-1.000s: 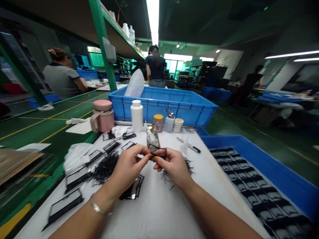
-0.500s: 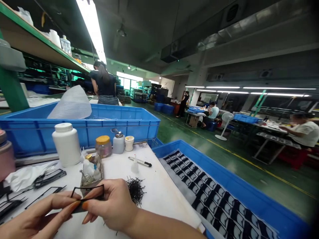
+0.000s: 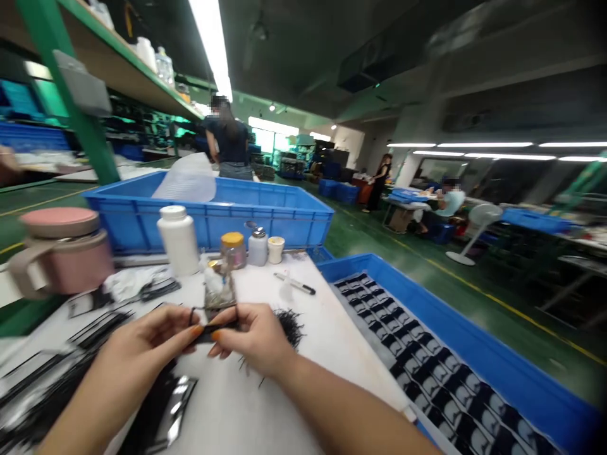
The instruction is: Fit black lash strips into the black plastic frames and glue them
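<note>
Both my hands meet over the white table (image 3: 284,404), pinching a thin black rectangular frame (image 3: 213,319) between them. My left hand (image 3: 142,354) grips its left end with thumb and fingers closed. My right hand (image 3: 251,338) pinches the right end and lower edge. A pile of thin black strips (image 3: 290,323) lies just right of my right hand. More black frames (image 3: 52,366) and a shiny frame (image 3: 165,417) lie below and left of my left hand.
A blue crate (image 3: 474,360) with rows of black parts sits at right. Another blue crate (image 3: 213,215) stands behind a white bottle (image 3: 178,240), small jars (image 3: 232,248), a pen (image 3: 294,283) and a pink mug (image 3: 59,253). People work in the background.
The view has swung back left and slightly down, bringing the pink mug and left frames into sight. Both hands keep pinching the black frame, now higher and more central in view.
</note>
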{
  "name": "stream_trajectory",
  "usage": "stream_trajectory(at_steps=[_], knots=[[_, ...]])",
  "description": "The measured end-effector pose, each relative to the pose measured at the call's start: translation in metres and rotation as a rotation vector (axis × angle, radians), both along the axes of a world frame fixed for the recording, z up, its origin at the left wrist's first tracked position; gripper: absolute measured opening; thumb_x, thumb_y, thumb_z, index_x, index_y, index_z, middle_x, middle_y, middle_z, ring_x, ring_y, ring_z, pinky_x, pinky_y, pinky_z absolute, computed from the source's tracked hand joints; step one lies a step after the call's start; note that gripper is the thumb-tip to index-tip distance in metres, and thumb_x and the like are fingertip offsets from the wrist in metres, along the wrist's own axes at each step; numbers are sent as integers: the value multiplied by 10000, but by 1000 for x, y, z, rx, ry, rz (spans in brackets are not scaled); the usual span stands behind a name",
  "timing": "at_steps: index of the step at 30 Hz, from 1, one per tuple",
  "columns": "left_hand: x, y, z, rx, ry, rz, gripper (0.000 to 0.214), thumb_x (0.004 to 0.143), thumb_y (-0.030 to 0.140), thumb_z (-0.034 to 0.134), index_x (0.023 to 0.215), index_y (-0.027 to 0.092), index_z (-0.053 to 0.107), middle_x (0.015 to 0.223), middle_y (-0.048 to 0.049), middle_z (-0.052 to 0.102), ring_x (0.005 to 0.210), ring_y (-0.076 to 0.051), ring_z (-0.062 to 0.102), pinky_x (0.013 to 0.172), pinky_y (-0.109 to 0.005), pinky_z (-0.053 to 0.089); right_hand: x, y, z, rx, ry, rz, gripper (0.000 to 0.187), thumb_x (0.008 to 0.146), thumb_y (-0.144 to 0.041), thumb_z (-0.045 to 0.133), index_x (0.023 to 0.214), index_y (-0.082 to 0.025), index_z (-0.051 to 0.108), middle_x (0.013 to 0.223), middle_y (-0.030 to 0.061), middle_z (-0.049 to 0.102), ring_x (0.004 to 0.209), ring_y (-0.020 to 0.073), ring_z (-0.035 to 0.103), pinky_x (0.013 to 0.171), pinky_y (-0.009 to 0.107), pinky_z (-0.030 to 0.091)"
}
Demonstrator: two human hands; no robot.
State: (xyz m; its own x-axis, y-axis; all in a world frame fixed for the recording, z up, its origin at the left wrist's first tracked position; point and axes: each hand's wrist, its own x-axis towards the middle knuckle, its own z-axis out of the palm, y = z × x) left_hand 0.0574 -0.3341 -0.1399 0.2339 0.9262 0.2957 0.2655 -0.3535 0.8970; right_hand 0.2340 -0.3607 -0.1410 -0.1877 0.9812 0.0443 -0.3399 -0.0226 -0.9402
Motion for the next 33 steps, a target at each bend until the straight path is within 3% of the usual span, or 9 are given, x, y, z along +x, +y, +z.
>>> stream_trajectory(at_steps=[3, 8, 24, 33], knots=[[7, -9, 13, -85, -125, -52, 235, 722, 375, 731, 809, 177, 639, 701, -7, 627, 613, -135, 584, 542, -195, 484, 3, -3, 3, 64, -74, -19, 296, 620, -301, 776, 820, -111, 668, 622, 22, 661, 539, 138, 648, 530, 221, 500], [10, -16, 20, -155, -242, -88, 168, 743, 276, 712, 800, 144, 624, 752, -20, 619, 653, -126, 578, 584, -211, 497, 5, -5, 6, 119, -163, -28, 191, 723, -258, 727, 849, -125, 675, 636, 31, 682, 576, 149, 665, 552, 231, 521], [8, -18, 19, -105, -212, -102, 112, 767, 236, 691, 797, 141, 638, 764, -15, 631, 707, -127, 573, 585, -206, 488, 6, -4, 1, 194, -196, -38, 104, 733, -195, 726, 824, -153, 697, 725, 6, 653, 588, 140, 671, 536, 211, 531], [8, -18, 19, -102, -230, -119, 97, 761, 224, 695, 779, 144, 644, 748, -8, 635, 708, -123, 574, 616, -205, 473, 6, -4, 5, 139, -200, -27, 128, 691, -215, 747, 767, -137, 678, 638, 8, 648, 531, 131, 646, 498, 198, 504]])
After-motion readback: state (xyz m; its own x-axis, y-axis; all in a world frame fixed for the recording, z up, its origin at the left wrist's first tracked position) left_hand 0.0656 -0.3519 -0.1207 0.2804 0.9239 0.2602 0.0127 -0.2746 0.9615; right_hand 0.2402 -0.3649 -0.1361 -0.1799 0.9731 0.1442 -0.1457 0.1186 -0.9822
